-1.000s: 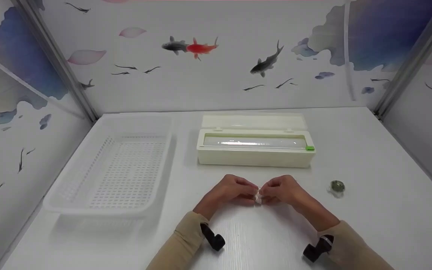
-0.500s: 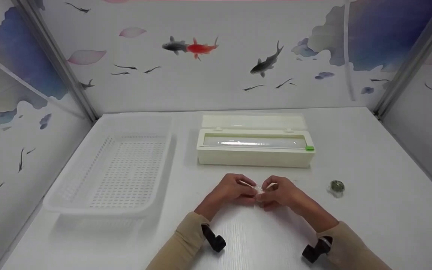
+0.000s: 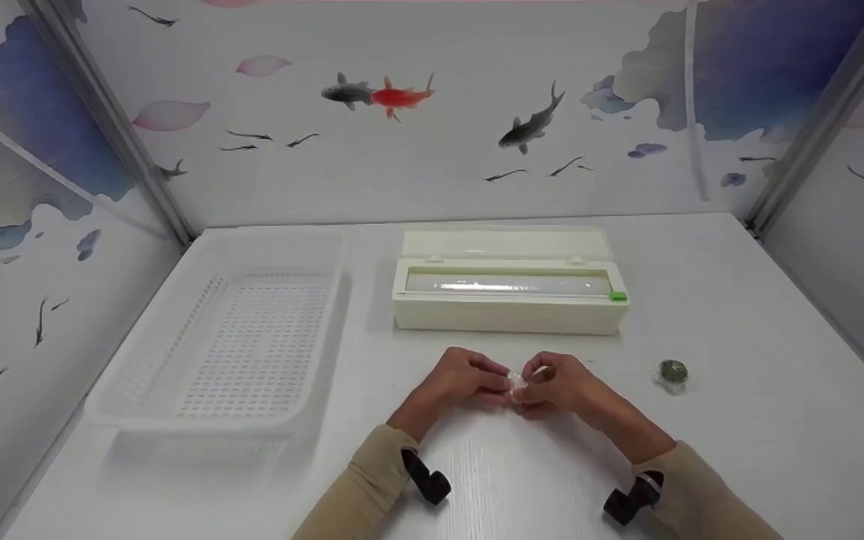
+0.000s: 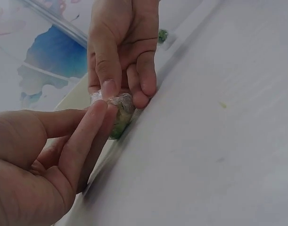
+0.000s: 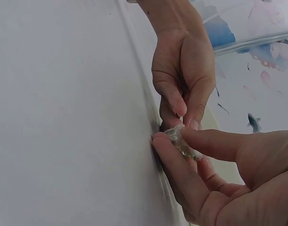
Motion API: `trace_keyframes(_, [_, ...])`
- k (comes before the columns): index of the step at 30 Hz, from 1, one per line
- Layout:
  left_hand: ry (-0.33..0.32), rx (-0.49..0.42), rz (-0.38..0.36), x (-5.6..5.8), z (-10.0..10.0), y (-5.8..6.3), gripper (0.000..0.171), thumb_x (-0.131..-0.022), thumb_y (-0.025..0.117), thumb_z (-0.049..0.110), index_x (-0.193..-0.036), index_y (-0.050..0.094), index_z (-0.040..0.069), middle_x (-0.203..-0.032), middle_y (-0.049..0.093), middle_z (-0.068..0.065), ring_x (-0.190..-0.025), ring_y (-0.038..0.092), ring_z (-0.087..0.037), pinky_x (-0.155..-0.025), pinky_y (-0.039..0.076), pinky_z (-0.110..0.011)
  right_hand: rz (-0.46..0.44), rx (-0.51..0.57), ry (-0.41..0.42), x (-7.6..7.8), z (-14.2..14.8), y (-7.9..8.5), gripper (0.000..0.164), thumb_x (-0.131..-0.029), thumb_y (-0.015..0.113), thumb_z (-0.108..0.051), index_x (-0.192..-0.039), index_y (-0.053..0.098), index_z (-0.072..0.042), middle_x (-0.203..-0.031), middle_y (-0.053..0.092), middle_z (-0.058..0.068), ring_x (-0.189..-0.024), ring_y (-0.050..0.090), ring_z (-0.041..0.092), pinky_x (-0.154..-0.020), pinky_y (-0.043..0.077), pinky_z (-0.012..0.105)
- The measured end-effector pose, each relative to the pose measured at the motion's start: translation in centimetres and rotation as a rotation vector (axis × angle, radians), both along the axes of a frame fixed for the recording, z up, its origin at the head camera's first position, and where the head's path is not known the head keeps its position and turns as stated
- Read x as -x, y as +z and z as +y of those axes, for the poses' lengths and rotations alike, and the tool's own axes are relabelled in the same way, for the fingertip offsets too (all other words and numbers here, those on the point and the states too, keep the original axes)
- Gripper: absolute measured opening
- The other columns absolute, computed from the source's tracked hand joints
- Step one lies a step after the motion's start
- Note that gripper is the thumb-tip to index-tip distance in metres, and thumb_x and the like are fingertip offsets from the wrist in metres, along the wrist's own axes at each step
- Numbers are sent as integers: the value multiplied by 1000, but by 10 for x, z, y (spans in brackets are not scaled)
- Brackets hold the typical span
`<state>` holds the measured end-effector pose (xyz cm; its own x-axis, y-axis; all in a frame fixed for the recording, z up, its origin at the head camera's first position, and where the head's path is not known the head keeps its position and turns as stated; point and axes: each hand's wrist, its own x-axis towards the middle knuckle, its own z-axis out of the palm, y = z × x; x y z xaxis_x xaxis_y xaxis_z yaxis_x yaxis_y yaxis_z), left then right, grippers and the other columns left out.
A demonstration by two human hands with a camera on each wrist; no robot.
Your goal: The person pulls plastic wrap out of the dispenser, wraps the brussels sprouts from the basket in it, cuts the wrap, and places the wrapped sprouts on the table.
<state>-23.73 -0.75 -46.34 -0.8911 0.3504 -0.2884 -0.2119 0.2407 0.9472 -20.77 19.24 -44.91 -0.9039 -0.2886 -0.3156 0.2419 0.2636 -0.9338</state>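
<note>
Between my two hands is a small green item wrapped in cling film (image 4: pixel 121 126), its exact kind hidden by film and fingers. In the head view only a whitish bit of crumpled film shows at the fingertips. My left hand (image 3: pixel 462 376) pinches the film from the left with thumb and fingers. From the right, my right hand (image 3: pixel 568 385) pinches the same bundle; the right wrist view shows its thumb and fingers on either side of it. Right of the hands, a second film-wrapped green round item (image 3: pixel 673 370) rests on the table.
A cream cling film dispenser (image 3: pixel 511 316) stands just beyond the hands, its lid (image 3: pixel 507 243) raised and the film roll showing. A white plastic basket (image 3: pixel 184 422) sits on the left. Tiny green specks (image 4: pixel 222 104) lie on the white table. Printed walls enclose the back and sides.
The right fingers have shifted over the bundle, and the thumb and index finger have spread into a loop. The left hand stays almost in place, still pinching. Dispenser, basket and second item stay put.
</note>
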Motion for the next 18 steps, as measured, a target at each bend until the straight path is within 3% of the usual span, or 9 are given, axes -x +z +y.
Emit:
trace_keyframes(5, [6, -57, -69, -1, -1, 1, 18, -84, 80, 8, -101, 76, 2, -88, 77, -16, -69, 74, -16, -65, 63, -27, 28, -8, 8, 0, -2, 1, 30, -86, 76, -2, -104, 52, 2, -97, 66, 11, -84, 74, 19, -77, 64, 33])
trace_keyframes(12, [-15, 1, 10, 1, -3, -1, 20, -84, 81, 15, -101, 77, 7, -95, 77, -7, -78, 73, -12, -70, 61, -23, 73, -9, 7, 1, 0, -4, 27, -87, 73, -2, -106, 54, 4, -100, 64, 13, -85, 74, 21, -78, 64, 35])
trace_keyframes(18, [-21, -3, 27, 3, -4, -4, 20, -82, 83, 13, -100, 78, 7, -96, 76, -5, -80, 73, -12, -71, 61, -23, 63, 18, -13, 3, 3, -6, 22, -87, 71, 1, -104, 58, 3, -99, 63, 12, -83, 74, 21, -75, 64, 35])
